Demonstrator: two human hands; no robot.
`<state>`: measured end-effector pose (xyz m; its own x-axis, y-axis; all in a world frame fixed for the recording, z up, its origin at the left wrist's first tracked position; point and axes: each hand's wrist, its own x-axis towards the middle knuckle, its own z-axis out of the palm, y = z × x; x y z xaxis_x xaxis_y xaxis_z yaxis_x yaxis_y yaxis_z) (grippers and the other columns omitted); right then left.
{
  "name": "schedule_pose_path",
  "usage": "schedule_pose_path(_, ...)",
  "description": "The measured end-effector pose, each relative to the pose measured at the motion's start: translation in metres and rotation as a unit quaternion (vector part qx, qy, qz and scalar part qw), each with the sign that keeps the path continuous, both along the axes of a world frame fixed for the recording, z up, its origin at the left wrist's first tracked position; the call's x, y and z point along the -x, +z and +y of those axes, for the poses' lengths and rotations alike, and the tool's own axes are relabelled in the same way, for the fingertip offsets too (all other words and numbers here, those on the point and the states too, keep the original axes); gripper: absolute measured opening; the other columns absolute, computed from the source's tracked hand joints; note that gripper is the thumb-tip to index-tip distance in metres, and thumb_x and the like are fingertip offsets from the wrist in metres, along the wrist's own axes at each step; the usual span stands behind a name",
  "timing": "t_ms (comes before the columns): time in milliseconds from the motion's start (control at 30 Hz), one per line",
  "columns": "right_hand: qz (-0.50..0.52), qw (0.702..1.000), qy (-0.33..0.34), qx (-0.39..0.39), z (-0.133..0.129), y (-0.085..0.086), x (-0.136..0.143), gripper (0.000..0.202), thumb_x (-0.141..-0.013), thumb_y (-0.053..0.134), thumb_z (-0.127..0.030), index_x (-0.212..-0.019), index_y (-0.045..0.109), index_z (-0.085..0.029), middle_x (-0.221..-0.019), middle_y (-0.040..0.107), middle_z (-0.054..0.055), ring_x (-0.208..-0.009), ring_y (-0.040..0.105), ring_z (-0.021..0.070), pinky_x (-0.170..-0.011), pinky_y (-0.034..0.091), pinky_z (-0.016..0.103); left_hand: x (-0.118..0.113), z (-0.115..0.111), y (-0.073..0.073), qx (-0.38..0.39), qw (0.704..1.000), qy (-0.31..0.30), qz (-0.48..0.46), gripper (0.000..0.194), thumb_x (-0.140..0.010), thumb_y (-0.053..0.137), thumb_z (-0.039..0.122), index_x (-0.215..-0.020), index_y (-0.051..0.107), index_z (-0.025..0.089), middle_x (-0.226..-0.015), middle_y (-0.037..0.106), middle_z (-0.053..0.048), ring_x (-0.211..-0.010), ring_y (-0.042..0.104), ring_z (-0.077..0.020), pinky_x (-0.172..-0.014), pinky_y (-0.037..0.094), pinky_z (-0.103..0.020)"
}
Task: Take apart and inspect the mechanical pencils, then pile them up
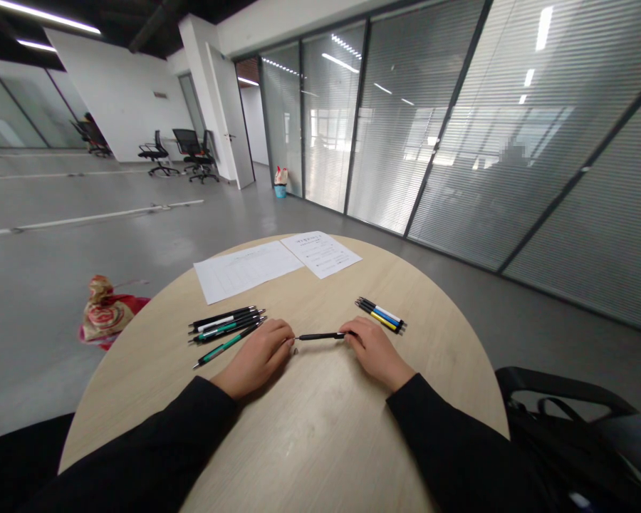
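A black pen (pixel 320 336) lies level between my two hands, just above or on the round wooden table (pixel 310 434). My right hand (pixel 374 349) pinches its right end. At the pen's thin left tip, my left hand (pixel 261 356) has its fingers pressed together; whether they hold a small part is too small to tell. A tiny dark piece (pixel 295 350) sits by the left fingertips. Several black, white and green pens (pixel 227 326) lie left of my left hand. Beyond my right hand is a row of pens with white, blue and yellow barrels (pixel 382 315).
Two printed sheets, one wide (pixel 251 271) and one smaller (pixel 321 254), lie at the table's far side. A red and tan bag (pixel 110 313) is on the floor at left. A black chair (pixel 566 399) stands close at right. Glass partitions are beyond.
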<state>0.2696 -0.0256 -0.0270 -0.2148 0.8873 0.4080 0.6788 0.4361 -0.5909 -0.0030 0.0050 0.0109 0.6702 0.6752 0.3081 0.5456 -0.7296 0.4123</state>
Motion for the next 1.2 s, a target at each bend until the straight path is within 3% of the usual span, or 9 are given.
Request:
schedule_pose_path(233,0.012,1.000,0.005,0.011,-0.0011,0.0029,-0.0003,0.017,-0.092,0.054,-0.010,-0.095,0.068,-0.018,-0.096,0.070,0.007,-0.093,0.062,0.0208,-0.088,0.046,0.035,0.0017,0.0014,-0.0033,-0.021,1.000,-0.004,0.015,0.026,-0.101,0.040,0.027,-0.090,0.061,0.019,-0.098,0.061,-0.008,-0.089,0.056,-0.0215,-0.083,0.047,-0.035)
schedule_pose_path(567,0.038,0.999,0.004,0.028,-0.0029,0.0013,0.0062,0.017,-0.092,0.054,-0.008,-0.095,0.067,-0.019,-0.098,0.071,0.006,-0.093,0.063,0.0204,-0.086,0.046,0.033,-0.0037,-0.0006,-0.0005,0.033,0.999,0.010,-0.042,0.031,-0.102,0.037,0.029,-0.084,0.060,0.018,-0.092,0.062,-0.007,-0.085,0.056,-0.0204,-0.080,0.047,-0.034)
schedule_pose_path(967,0.046,0.999,-0.004,0.027,-0.0019,0.0004,0.0068,0.017,-0.091,0.054,-0.008,-0.094,0.068,-0.018,-0.097,0.071,0.007,-0.093,0.063,0.0210,-0.086,0.046,0.034,-0.0010,0.0008,-0.0031,-0.013,0.999,0.026,-0.026,0.031,-0.103,0.035,0.033,-0.104,0.062,0.018,-0.103,0.062,-0.009,-0.096,0.056,-0.0232,-0.090,0.048,-0.039)
schedule_pose_path(1200,0.058,0.998,-0.025,0.031,0.0016,-0.0021,0.0028,0.016,-0.090,0.054,-0.010,-0.093,0.068,-0.018,-0.094,0.071,0.006,-0.089,0.063,0.0208,-0.083,0.045,0.033,0.0061,0.0075,-0.0085,-0.072,0.994,0.062,0.047,0.027,-0.101,0.039,0.033,-0.107,0.060,0.018,-0.102,0.059,-0.009,-0.095,0.056,-0.0239,-0.088,0.048,-0.040)
